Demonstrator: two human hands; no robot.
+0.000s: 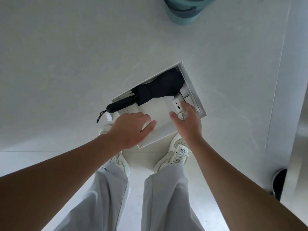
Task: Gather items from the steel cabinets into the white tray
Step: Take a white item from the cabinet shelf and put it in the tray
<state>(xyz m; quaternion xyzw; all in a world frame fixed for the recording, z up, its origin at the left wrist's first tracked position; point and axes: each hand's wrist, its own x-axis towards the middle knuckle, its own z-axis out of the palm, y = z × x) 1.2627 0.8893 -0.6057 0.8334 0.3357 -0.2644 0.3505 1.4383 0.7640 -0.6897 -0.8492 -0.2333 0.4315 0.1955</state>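
The white tray lies on the pale floor in front of my feet. A folded black umbrella rests across it, with the handle and wrist strap sticking out over the left rim. At the tray's right side lies a white power bank with a thin cable. My right hand is on the power bank, fingers over its top and thumb spread on its near side. My left hand hovers over the tray's near-left rim with fingers loosely bent and nothing visible in it.
A teal cylindrical object stands on the floor at the top. A steel cabinet face runs down the right edge, with a dark round object at its foot. My white sneakers stand just behind the tray.
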